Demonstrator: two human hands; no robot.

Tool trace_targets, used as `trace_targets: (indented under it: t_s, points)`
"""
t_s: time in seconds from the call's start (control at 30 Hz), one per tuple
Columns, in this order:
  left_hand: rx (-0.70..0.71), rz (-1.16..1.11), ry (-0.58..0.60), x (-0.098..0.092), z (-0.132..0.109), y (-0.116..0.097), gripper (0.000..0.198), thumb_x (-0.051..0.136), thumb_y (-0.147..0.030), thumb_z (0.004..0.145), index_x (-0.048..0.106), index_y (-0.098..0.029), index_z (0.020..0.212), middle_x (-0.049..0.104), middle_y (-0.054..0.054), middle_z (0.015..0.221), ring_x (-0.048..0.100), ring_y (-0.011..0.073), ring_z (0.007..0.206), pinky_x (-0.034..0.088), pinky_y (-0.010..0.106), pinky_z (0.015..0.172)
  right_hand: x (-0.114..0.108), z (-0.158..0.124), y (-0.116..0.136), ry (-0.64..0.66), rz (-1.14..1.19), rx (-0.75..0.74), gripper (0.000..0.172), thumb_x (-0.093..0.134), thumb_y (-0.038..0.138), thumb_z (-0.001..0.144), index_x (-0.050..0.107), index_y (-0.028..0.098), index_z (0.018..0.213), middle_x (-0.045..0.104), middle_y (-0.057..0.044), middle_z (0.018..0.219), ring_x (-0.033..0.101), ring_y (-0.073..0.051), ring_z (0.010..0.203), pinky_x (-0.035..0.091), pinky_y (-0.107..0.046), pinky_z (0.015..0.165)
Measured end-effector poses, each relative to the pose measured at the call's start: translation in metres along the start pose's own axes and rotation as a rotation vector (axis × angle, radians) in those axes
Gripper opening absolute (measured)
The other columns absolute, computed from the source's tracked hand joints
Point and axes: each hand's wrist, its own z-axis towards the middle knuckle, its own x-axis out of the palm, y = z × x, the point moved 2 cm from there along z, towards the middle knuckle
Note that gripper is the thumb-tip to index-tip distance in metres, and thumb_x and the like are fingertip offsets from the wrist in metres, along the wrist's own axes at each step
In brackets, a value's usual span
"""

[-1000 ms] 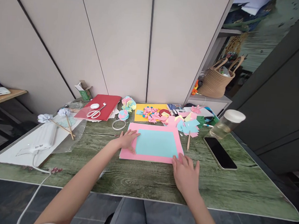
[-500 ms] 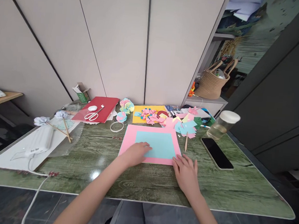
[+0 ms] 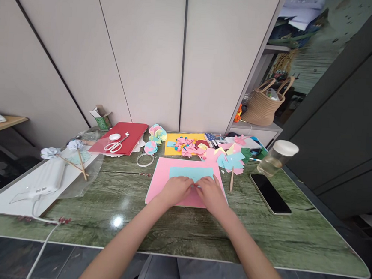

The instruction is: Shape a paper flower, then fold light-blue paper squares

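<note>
A light blue sheet of paper (image 3: 188, 172) lies on a larger pink sheet (image 3: 160, 176) in front of me. My left hand (image 3: 178, 189) and my right hand (image 3: 212, 194) meet over the near part of the blue sheet, fingers bent and thumbs close together. Both seem to pinch its near edge, which sits farther from me than the pink sheet's edge; whether it is folded over or just lifted is hidden by the hands. Right of the pink sheet lies a pointed wooden stick (image 3: 231, 179).
Paper scraps (image 3: 231, 160) and a yellow sheet (image 3: 170, 150) with small pieces lie behind. Scissors (image 3: 114, 145) rest on a red folder (image 3: 131, 137); a tape ring (image 3: 145, 160) is nearby. To the right are a phone (image 3: 270, 193) and a lidded jar (image 3: 276, 157), left a power bank (image 3: 49, 176).
My right hand has moved left from the pink sheet's corner to join my left hand. The blue sheet's near edge has shifted away from me, baring more pink.
</note>
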Motion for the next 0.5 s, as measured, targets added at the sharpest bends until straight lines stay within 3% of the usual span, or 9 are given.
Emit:
trace_targets:
  t_s: [0.1,0.23,0.37,0.5]
  points:
    - [-0.098,-0.18,-0.103,-0.012,0.012,0.013,0.02,0.045,-0.023,0.082,0.054,-0.022,0.1,0.064,0.003,0.091,0.059,0.0181,0.085,0.042,0.027,0.071,-0.007,0.028,-0.003,0.063,0.135,-0.031,0.017,0.045,0.019,0.081,0.062,0.019,0.081,0.065,-0.004,0.08,0.053,-0.019,0.082,0.036,-0.032,0.079]
    - [-0.139,-0.321,-0.106,-0.009,0.017,0.03,0.017,0.049,-0.031,0.08,0.06,-0.023,0.09,0.066,0.001,0.086,0.06,0.0172,0.079,0.041,0.025,0.07,-0.011,0.044,-0.01,0.154,0.207,-0.116,0.02,0.043,0.02,0.08,0.062,0.02,0.073,0.064,0.001,0.071,0.054,-0.013,0.066,0.037,-0.022,0.061]
    - [-0.063,-0.394,-0.038,0.002,0.016,0.032,0.015,0.047,-0.027,0.08,0.061,-0.022,0.081,0.066,0.0,0.08,0.059,0.0154,0.074,0.039,0.023,0.066,-0.004,0.039,-0.011,0.191,0.262,-0.108,0.02,0.043,0.02,0.079,0.062,0.019,0.073,0.063,0.0,0.069,0.053,-0.013,0.065,0.036,-0.022,0.061]
    - [0.012,-0.509,0.0,-0.001,0.013,0.028,0.013,0.048,-0.023,0.079,0.061,-0.021,0.079,0.065,-0.001,0.078,0.057,0.0137,0.073,0.038,0.021,0.067,-0.008,0.033,-0.012,0.241,0.33,-0.142,0.018,0.046,0.02,0.077,0.062,0.02,0.072,0.064,0.0,0.071,0.054,-0.014,0.068,0.037,-0.024,0.065]
